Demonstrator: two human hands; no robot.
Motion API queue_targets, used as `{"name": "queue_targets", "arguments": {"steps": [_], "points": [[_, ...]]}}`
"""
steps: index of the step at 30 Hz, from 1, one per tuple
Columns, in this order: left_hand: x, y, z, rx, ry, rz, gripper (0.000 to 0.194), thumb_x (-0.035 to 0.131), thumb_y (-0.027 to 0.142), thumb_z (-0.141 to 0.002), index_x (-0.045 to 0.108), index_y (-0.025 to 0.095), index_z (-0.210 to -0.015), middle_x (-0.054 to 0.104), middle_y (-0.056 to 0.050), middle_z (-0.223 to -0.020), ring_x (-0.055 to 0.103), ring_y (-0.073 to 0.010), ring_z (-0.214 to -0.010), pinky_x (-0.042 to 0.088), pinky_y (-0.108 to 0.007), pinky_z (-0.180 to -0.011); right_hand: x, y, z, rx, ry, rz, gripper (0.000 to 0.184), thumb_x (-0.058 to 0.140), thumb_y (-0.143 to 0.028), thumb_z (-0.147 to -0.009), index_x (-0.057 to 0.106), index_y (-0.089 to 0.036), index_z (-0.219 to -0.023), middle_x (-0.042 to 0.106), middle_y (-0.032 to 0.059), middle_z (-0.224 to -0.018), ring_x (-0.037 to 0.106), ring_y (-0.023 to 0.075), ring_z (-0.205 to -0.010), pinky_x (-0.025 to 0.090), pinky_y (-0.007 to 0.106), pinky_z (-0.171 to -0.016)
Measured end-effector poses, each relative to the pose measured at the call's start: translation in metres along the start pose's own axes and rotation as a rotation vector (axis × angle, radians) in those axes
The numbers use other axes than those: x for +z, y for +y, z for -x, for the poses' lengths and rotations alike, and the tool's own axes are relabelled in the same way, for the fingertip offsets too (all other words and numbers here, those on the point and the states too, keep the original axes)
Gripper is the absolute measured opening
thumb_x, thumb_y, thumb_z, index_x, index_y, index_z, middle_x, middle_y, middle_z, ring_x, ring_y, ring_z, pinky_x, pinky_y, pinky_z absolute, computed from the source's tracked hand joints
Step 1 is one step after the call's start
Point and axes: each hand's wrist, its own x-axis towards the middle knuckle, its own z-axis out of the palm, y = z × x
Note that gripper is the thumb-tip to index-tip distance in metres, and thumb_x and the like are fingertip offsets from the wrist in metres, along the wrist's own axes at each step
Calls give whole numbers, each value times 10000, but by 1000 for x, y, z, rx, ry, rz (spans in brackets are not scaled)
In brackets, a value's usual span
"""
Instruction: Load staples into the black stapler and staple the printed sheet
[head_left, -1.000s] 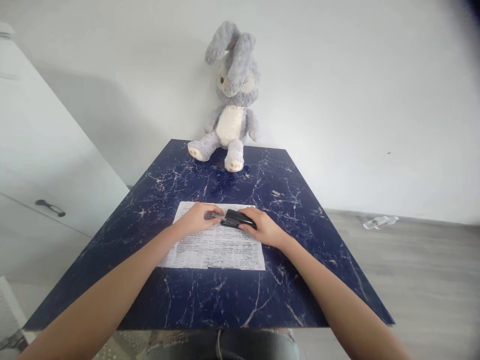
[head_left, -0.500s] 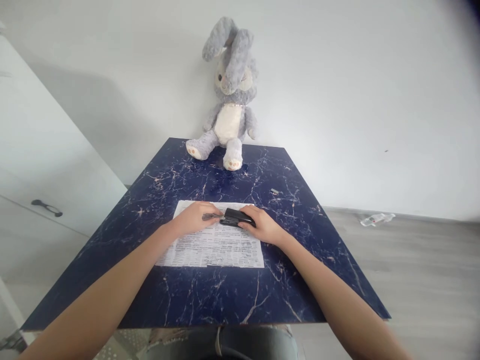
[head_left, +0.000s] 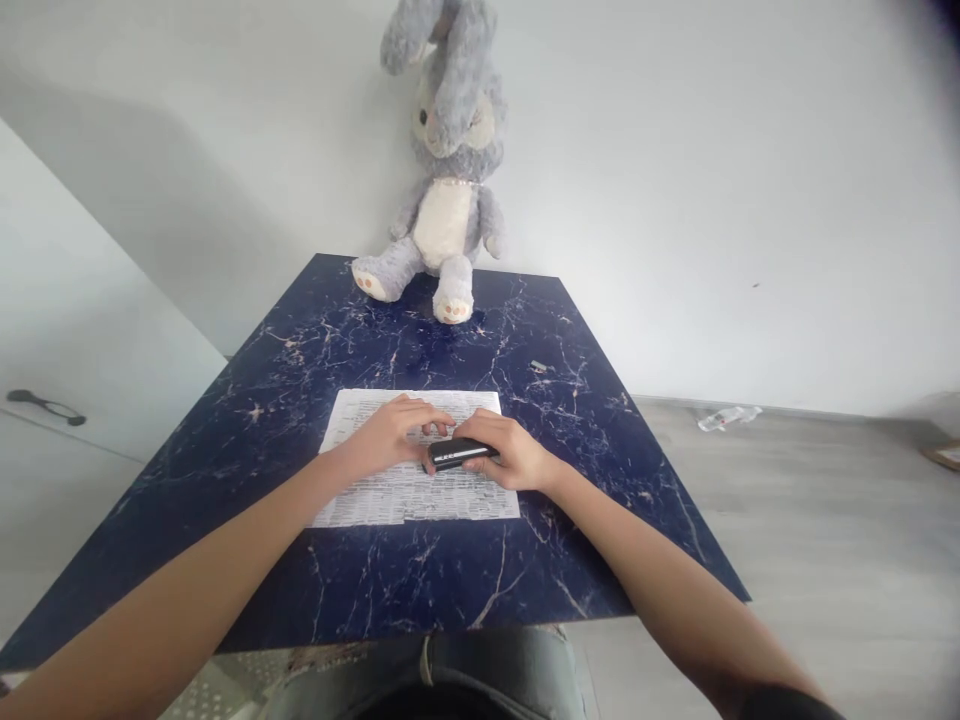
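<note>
A black stapler point(head_left: 459, 452) is in my right hand point(head_left: 510, 450), whose fingers wrap over its top and rear end. It is tilted on its side above the printed sheet point(head_left: 420, 502), with its front end pointing left. My left hand point(head_left: 394, 435) hovers by that front end, fingers curved and spread from the thumb. The left thumb is at the stapler's tip and seems to touch it. The printed sheet lies flat on the blue marbled table point(head_left: 442, 585), partly covered by both hands.
A grey plush rabbit point(head_left: 442, 220) sits at the table's back edge against the wall. A small greenish item point(head_left: 538, 367) lies right of the sheet. A clear plastic bottle point(head_left: 729, 418) rests on the floor at right. A white cabinet point(head_left: 82, 330) stands at left.
The stapler has turned and its metal inner part no longer shows. My left fingers have opened from a pinch at its front. The view has shifted slightly.
</note>
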Motion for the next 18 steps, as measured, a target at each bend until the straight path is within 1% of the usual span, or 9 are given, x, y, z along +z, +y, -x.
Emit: {"name": "queue_targets", "arguments": {"steps": [2,4,6,8,11,12,14,16,18], "points": [[-3,-1,-1,20,-58,-6,513,923,494,-746,762,271,-1179,792,-40,-1064,708,-260,-1022,501,-422,-979,0,0,-2,-4,-27,-10,311,585,-469,-1034,645,-220,-1210,737,118,-1080,664,279,-1009,541,445,-923],[-4,-4,-3,-15,-41,-1,485,907,493,-766,751,276,-1171,769,-56,-1128,681,-278,-1096,504,-440,-1000,-5,3,-1,20,0,-11,315,609,-462,-1021,662,-213,-1207,741,115,-1067,673,270,-986,550,430,-892],[2,-6,-6,-103,49,-35,406,799,503,-887,721,275,-1213,727,-86,-1235,639,-292,-1191,498,-473,-1037,-15,10,2,112,103,29,323,638,-459,-999,686,-206,-1193,745,106,-1053,679,259,-936,552,414,-856],[13,-8,-7,-180,115,-136,415,666,504,-990,661,273,-1335,637,-121,-1420,548,-323,-1353,437,-532,-1129,-30,20,9,257,248,93,328,662,-443,-971,705,-195,-1181,750,96,-1043,682,252,-892,546,405,-839],[28,-10,-7,-180,47,-311,547,654,534,-992,569,312,-1484,471,-126,-1610,359,-393,-1519,275,-609,-1238,-56,38,24,442,380,183,327,678,-402,-928,730,-172,-1154,759,82,-1009,686,260,-865,531,402,-839],[31,-10,-7,-165,15,-349,563,665,533,-984,563,324,-1496,472,-125,-1602,359,-407,-1511,266,-617,-1237,-64,43,28,480,384,211,329,680,-396,-916,738,-164,-1143,761,80,-991,686,263,-853,525,401,-832],[31,-11,-5,-127,-19,-391,509,641,495,-1004,585,322,-1479,535,-132,-1499,453,-396,-1413,321,-603,-1197,-77,51,37,531,354,259,333,678,-396,-902,751,-158,-1123,758,74,-950,679,263,-822,513,394,-810],[26,-11,-3,-81,-11,-398,389,576,413,-1044,638,299,-1410,580,-129,-1352,542,-348,-1268,384,-567,-1140,-86,54,42,553,272,275,331,674,-403,-901,756,-158,-1109,753,64,-920,671,254,-801,504,384,-797],[20,-13,-2,-45,22,-397,304,505,321,-1068,689,283,-1307,583,-114,-1243,572,-304,-1165,409,-542,-1107,-92,53,45,548,160,247,330,671,-410,-908,753,-162,-1109,751,53,-927,667,246,-813,499,374,-804]]}}
